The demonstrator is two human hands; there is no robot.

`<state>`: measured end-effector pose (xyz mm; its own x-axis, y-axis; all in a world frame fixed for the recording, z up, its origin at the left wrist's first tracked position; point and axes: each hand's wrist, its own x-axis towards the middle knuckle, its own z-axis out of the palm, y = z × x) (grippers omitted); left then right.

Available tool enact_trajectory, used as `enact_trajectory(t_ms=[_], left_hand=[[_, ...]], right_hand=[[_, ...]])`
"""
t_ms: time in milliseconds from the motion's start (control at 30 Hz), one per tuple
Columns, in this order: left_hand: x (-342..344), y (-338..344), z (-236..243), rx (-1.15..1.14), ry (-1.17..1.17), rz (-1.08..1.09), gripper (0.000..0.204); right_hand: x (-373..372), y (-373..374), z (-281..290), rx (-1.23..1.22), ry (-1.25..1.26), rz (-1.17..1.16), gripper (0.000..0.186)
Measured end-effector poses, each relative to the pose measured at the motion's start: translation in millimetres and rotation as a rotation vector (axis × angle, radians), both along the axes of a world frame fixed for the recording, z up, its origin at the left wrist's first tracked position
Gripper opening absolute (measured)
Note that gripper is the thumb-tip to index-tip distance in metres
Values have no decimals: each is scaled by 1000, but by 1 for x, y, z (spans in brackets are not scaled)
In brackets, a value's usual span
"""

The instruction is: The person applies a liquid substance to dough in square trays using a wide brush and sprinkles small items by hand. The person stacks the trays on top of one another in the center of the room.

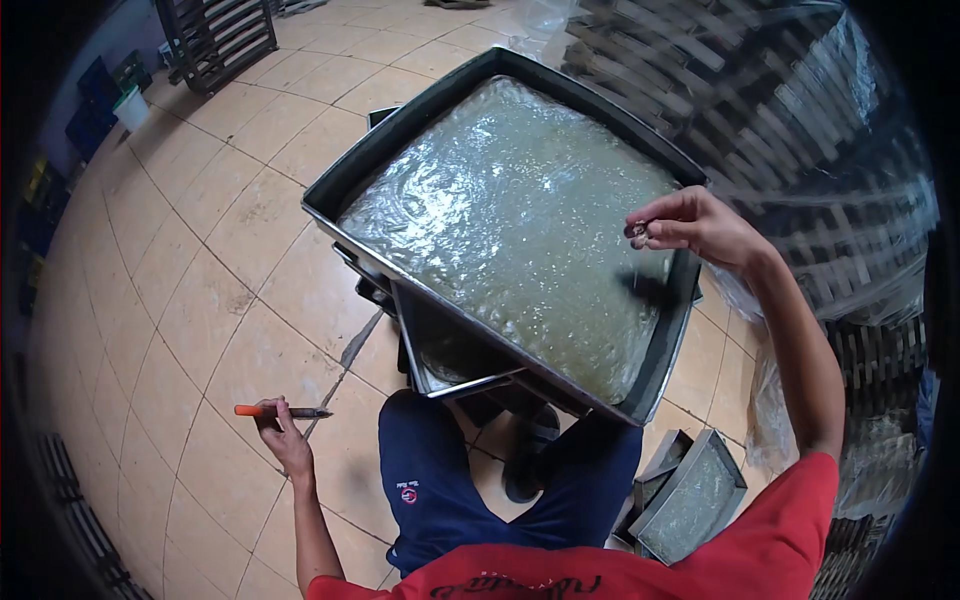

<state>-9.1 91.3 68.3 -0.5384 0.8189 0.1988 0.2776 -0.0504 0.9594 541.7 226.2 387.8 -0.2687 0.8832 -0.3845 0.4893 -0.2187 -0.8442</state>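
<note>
A large square metal tray (pixel 672 368) sits tilted across a stack in front of my knees, filled with a glossy grey-green mass (pixel 510 240) dotted with pale specks. Over its right side hovers my right hand (pixel 695 228), closed in a pinch on a small dark-red and pale piece (pixel 637 232) whose kind I cannot make out. The hand's shadow falls on the surface below. Away from the tray, at the lower left, my left hand (pixel 288 440) is wrapped round a slim pen-like tool (pixel 300 412) with an orange end and a dark, pointed tip.
Beneath the big tray are more metal trays (pixel 425 385). Two small rectangular pans (pixel 695 500) lie by my right leg. Plastic-wrapped stacks of slatted crates (pixel 700 110) rise on the right. A dark rack (pixel 215 45) and a white bucket (pixel 130 108) stand at the far left on tiled floor (pixel 230 300).
</note>
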Motion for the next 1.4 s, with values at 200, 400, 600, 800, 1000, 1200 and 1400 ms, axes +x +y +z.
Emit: enact_trajectory(t_ms=[200, 400, 600, 800, 1000, 1200, 1400], left_hand=[[13, -2, 9, -3, -29, 17, 9], [12, 13, 19, 76, -31, -54, 7], [-8, 12, 24, 83, 56, -48, 10], [24, 36, 30, 111, 26, -131, 13], [33, 40, 41, 110, 99, -165, 14], [20, 44, 78, 121, 172, -123, 15], [46, 76, 137, 337, 96, -191, 18]], right_hand=[[-61, 0, 5, 100, -42, 137, 27], [-85, 44, 0, 332, -95, 227, 25], [-34, 12, 32, 503, -419, 150, 24], [-28, -9, -8, 981, -580, 323, 27], [-29, -72, 0, 360, -666, -212, 25], [29, -101, -60, 585, -146, -621, 51], [43, -84, -41, -93, 256, -687, 11]])
